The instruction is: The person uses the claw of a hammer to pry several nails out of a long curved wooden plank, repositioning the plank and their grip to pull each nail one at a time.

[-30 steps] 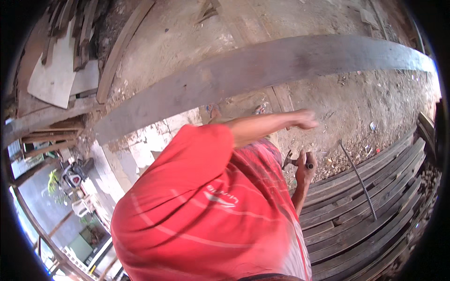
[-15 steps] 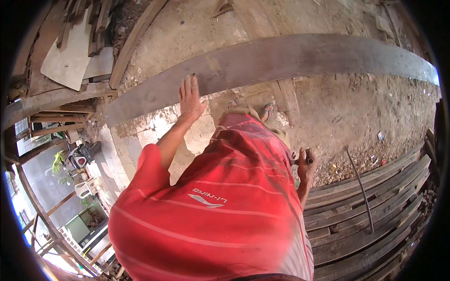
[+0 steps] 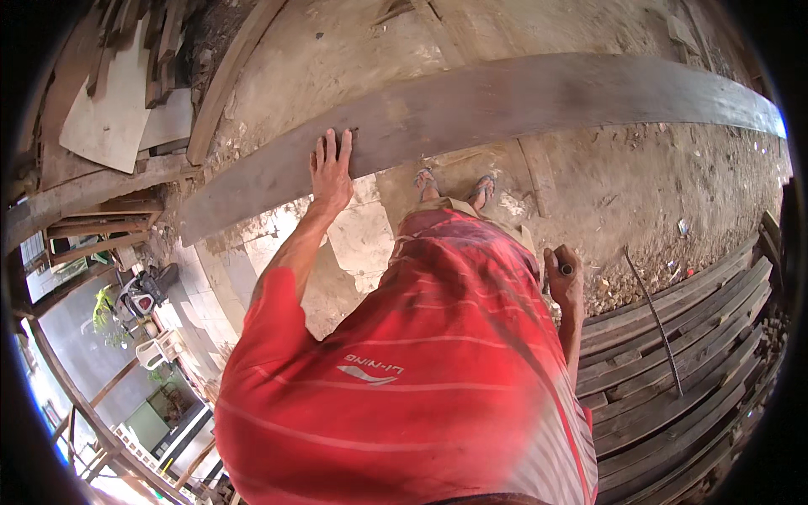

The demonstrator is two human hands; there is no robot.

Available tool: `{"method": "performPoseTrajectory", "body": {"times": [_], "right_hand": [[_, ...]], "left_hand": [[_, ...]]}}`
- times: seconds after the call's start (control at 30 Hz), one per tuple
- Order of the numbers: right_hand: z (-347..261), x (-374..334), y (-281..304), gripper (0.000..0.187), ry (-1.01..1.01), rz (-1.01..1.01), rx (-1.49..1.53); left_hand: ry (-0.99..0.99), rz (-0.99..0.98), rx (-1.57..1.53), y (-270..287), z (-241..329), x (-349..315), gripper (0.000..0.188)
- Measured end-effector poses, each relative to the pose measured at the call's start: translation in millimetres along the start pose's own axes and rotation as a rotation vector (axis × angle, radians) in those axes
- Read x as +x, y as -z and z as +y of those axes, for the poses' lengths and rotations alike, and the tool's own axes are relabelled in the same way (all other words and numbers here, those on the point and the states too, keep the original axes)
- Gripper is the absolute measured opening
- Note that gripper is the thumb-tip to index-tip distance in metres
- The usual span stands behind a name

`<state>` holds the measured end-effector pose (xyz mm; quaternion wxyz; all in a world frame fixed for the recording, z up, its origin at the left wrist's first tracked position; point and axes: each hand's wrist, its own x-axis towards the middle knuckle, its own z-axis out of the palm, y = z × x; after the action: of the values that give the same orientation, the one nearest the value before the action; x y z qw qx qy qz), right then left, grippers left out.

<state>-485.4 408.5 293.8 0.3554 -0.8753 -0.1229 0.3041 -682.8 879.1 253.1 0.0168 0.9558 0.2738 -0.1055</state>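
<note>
1. I see the left hand [image 3: 332, 178] stretched out over a long grey-brown board [image 3: 505, 101], its fingers straight and a little spread, tips pointing away from the body.
2. The board lies beneath those fingers, its near edge crossing under the hand; it runs a short way to their left and far off to their right. I cannot tell how hard they press.
3. The right hand [image 3: 570, 289] sits well apart from the board, fingers curled around a dark tool [image 3: 567, 269]. Its round end faces me; the grip hides much of the rest.
4. Between the two sets of fingers I see feet in sandals [image 3: 485, 192], just short of the board, with the red shirt [image 3: 370, 412] nearer to me.
5. To the right of the curled fingers, a thin rod [image 3: 654, 321] slants over stacked planks [image 3: 673, 421].
6. Up and left of the spread fingers lies a pale sheet [image 3: 105, 114]; down and left stands a white chair [image 3: 156, 350].
</note>
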Motion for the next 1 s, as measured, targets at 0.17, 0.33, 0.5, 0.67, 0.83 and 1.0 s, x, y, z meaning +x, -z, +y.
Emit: {"method": "performPoseTrajectory", "body": {"times": [0.17, 0.33, 0.5, 0.67, 0.83, 1.0], "right_hand": [[-43.1, 4.5, -22.5, 0.033, -0.025, -0.091, -0.04], [-70.9, 0.2, -52.4, 0.039, 0.046, -0.135, 0.016], [-85.9, -5.7, -76.0, 0.042, 0.047, -0.128, -0.032], [-101.4, -14.3, -91.3, 0.04, 0.021, -0.111, 0.01], [-110.5, -25.4, -107.7, 0.037, 0.006, -0.05, 0.009], [-105.1, -38.9, -121.9, 0.037, 0.002, 0.008, 0.057]], "left_hand": [[-0.12, -0.314, -0.128, 50.1, -26.2, 3.5, 0.092], [-0.178, -0.606, -0.201, 101.3, -44.5, 39.5, 0.094], [-0.225, -0.727, -0.218, 126.9, -56.8, 69.3, 0.095], [-0.337, -0.764, -0.28, 133.4, -76.6, 97.5, 0.084], [-0.395, -0.74, -0.33, 131.8, -98.6, 123.6, 0.064], [-0.33, -0.715, -0.306, 140.4, -107.4, 142.4, 0.045]]}}
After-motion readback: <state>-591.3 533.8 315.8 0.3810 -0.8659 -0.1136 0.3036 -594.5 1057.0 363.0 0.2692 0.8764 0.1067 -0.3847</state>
